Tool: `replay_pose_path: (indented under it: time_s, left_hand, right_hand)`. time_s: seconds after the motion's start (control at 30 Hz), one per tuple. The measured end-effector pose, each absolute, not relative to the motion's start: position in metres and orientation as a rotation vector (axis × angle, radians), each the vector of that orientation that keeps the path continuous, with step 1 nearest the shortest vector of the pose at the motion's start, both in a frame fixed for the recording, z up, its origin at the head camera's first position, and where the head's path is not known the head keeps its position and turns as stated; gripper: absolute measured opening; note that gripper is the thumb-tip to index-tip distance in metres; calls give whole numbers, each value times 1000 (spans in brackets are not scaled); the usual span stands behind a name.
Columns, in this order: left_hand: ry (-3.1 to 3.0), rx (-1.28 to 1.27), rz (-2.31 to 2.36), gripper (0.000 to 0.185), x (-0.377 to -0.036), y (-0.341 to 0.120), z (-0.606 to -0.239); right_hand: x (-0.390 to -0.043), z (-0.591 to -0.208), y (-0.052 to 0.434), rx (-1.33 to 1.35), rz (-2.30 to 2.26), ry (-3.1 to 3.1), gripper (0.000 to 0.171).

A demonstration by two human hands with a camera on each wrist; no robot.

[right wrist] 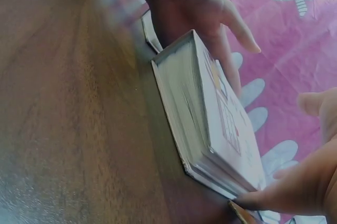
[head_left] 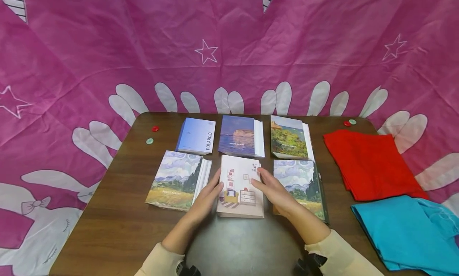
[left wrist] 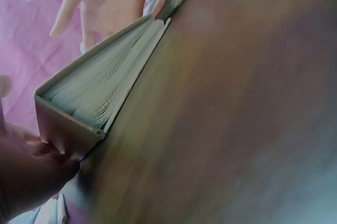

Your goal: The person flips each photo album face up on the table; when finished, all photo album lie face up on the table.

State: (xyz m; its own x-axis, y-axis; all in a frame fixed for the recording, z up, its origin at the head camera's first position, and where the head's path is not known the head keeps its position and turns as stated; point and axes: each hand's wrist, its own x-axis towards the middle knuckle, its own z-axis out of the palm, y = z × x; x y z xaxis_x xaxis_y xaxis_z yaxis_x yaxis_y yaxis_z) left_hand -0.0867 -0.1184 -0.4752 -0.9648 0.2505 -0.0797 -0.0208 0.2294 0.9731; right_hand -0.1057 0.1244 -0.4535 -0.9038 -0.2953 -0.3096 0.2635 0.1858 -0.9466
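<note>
A pale pink photo album (head_left: 239, 184) with a drawn room on its cover lies at the middle of the table. My left hand (head_left: 206, 198) touches its left side, the spine, with fairly straight fingers. At the opposite side, the fingers of my right hand (head_left: 277, 190) rest against the page edges, the thumb near the cover. In the left wrist view, the album's page block (left wrist: 110, 77) shows between its covers. Landscape albums stand on either side: one left (head_left: 175, 180), one right (head_left: 295, 180), the latter partly behind my right hand and forearm.
Behind lie a blue Polaroid album (head_left: 196, 134), a seascape album (head_left: 236, 134) and a garden-scene album (head_left: 288, 136). Red cloth (head_left: 373, 164) and turquoise cloth (head_left: 408, 232) lie at right. Small red and green discs sit near the back corners. A pink patterned sheet (head_left: 229, 37) hangs behind the table.
</note>
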Motion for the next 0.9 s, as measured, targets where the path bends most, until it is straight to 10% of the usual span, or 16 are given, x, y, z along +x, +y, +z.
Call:
replay_pose_path:
  time_s: [0.9]
  left_hand:
    - [2836, 456, 1524, 72, -113, -111, -443]
  right_hand:
    - [-103, -435, 178, -286, -1795, 2306, 66]
